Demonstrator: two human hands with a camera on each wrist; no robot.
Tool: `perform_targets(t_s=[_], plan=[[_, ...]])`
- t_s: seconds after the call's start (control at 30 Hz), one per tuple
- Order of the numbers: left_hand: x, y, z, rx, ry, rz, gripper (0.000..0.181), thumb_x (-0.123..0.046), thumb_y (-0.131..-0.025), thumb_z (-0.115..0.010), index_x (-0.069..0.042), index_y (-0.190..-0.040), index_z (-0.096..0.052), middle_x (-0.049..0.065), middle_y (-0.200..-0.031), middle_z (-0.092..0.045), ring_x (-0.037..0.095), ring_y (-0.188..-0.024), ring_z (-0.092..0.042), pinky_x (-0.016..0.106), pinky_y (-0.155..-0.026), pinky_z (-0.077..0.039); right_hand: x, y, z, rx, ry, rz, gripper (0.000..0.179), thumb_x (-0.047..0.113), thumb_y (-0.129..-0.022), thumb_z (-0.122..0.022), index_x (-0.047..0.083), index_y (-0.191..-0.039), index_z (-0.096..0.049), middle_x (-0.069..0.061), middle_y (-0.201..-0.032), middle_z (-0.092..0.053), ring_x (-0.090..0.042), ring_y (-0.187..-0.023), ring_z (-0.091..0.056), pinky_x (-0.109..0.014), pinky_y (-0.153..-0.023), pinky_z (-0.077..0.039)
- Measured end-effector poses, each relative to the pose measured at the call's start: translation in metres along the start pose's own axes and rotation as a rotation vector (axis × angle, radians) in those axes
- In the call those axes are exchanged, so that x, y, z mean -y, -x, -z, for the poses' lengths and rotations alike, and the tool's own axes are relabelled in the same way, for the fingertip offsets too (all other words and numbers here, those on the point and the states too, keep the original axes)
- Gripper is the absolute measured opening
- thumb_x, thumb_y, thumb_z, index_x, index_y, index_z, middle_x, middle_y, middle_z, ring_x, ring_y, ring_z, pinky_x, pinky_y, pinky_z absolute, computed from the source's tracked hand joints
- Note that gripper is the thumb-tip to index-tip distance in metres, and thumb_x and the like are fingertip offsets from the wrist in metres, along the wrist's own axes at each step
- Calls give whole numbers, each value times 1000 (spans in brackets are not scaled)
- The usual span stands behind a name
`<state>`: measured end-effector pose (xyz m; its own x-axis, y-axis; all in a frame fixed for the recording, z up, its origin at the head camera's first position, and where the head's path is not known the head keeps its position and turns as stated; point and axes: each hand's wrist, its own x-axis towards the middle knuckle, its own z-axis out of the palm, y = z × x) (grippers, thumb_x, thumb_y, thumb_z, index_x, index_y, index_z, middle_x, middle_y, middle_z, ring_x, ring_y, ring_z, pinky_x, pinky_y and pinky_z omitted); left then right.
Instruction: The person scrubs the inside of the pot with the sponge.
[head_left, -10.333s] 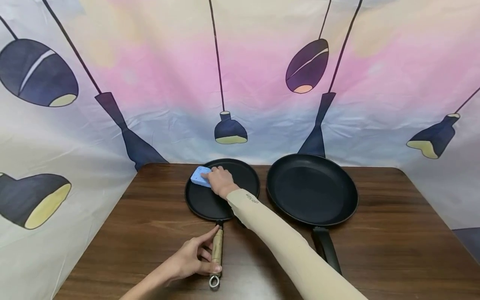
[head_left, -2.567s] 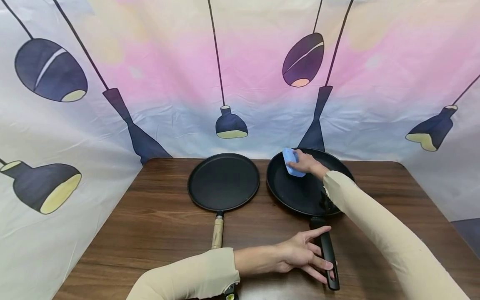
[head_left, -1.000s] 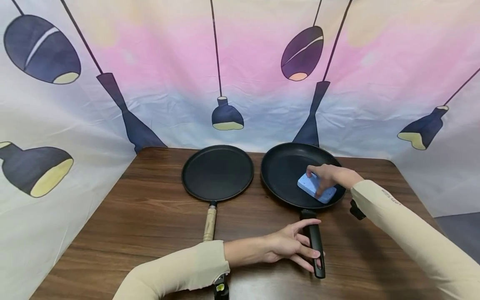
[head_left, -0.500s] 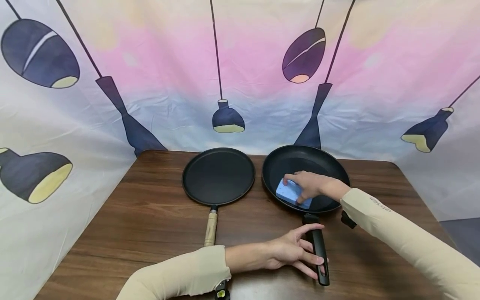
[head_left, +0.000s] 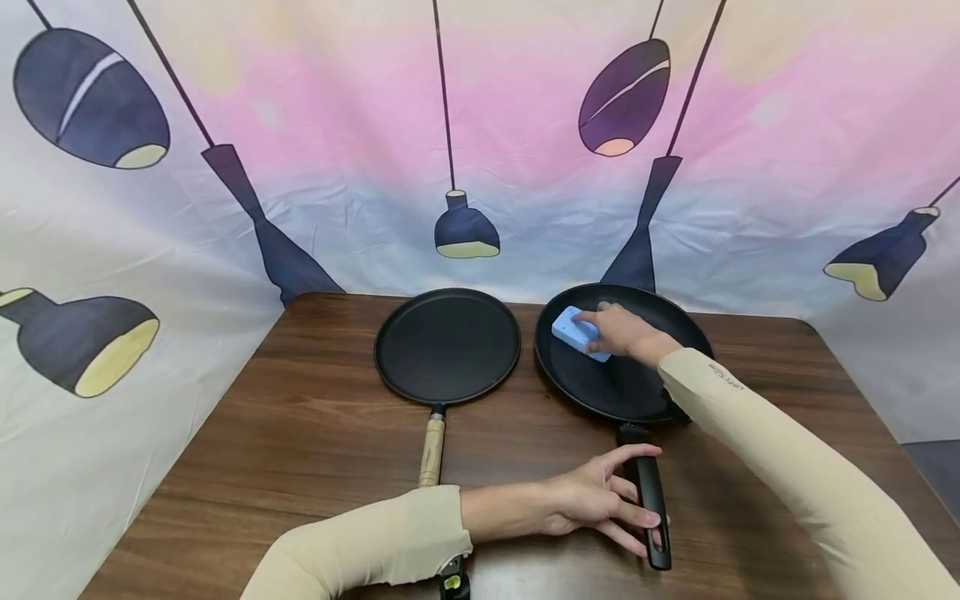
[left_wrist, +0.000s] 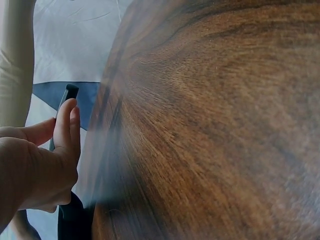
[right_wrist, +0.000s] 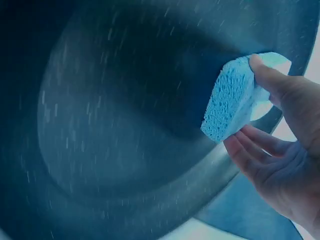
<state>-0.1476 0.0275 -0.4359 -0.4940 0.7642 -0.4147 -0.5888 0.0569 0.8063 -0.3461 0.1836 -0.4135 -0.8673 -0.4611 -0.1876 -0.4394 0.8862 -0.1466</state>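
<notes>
My right hand [head_left: 626, 331] pinches a light blue sponge [head_left: 576, 332] over the left part of the larger black frying pan [head_left: 607, 392]. The right wrist view shows the sponge's porous edge [right_wrist: 227, 102] between the thumb and fingers, close to the pan's inside. My left hand [head_left: 596, 500] holds the pan's black handle [head_left: 651, 487], thumb and fingers on either side of it. In the left wrist view the same handle [left_wrist: 72, 220] runs behind the left hand [left_wrist: 42, 165].
A smaller flat black pan [head_left: 447, 346] with a wooden handle [head_left: 432, 450] lies to the left. My left forearm sleeve [head_left: 360, 542] crosses over its handle's lower end. The wooden table [head_left: 262, 450] ends at a printed cloth backdrop [head_left: 360, 225].
Ten seconds ago the sponge was on the smaller pan and my left hand on its wooden handle. Within the larger pan, the sponge has since swept right, then left, then toward the far side.
</notes>
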Motion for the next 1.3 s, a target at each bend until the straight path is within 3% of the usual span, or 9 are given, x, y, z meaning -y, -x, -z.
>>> perform_targets(t_s=[0.23, 0.4, 0.63, 0.77, 0.97, 1.13, 1.3], plan=[[0, 0, -1, -6, -6, -4, 76, 14, -96, -59, -35, -151, -43, 12, -99, -70, 45, -112, -69, 55, -93, -60, -30, 4, 5, -4, 6, -101, 60, 18, -99, -70, 8, -153, -46, -34, -140, -47, -48, -125, -51, -59, -90, -53], [-1, 0, -1, -10, -7, -20, 76, 14, -95, -59, -34, -152, -43, 12, -98, -70, 46, -111, -69, 56, -92, -60, -49, 18, 12, 30, 2, -157, 58, 14, -97, -71, 5, -149, -46, -37, -137, -48, -48, -116, -56, -60, -91, -53], [-5, 1, 0, -2, -21, -4, 76, 13, -96, -60, -35, -152, -42, 12, -98, -69, 48, -115, -67, 55, -92, -60, -62, 49, 21, 144, -63, -132, 62, 19, -89, -81, 7, -138, -46, -39, -131, -47, -43, -106, -56, -57, -90, -53], [-4, 2, 1, 5, -28, 7, 75, 12, -97, -60, -34, -153, -40, 11, -100, -69, 48, -115, -67, 55, -93, -60, -58, 66, 19, 214, -65, -64, 64, 24, -86, -85, 13, -134, -45, -33, -128, -50, -40, -105, -57, -56, -89, -53], [-5, 1, 3, 9, -29, 11, 75, 10, -97, -60, -35, -153, -40, 12, -104, -70, 46, -114, -68, 55, -93, -60, -35, 78, 14, 242, -3, 21, 63, 27, -85, -86, 21, -131, -44, -21, -119, -55, -28, -93, -58, -48, -84, -55], [-5, 2, 2, 12, -24, 15, 75, 11, -97, -60, -35, -153, -40, 13, -103, -69, 44, -111, -70, 56, -93, -60, -16, 76, 15, 274, 45, 45, 61, 24, -84, -87, 26, -128, -45, -18, -122, -55, -27, -93, -57, -43, -80, -56], [-3, 1, 2, 14, -32, 37, 75, 10, -97, -60, -38, -151, -41, 14, -96, -70, 38, -103, -73, 55, -94, -60, -14, 64, 16, 288, 102, 34, 62, 14, -80, -89, 26, -121, -45, -19, -125, -54, -28, -94, -58, -40, -74, -55]])
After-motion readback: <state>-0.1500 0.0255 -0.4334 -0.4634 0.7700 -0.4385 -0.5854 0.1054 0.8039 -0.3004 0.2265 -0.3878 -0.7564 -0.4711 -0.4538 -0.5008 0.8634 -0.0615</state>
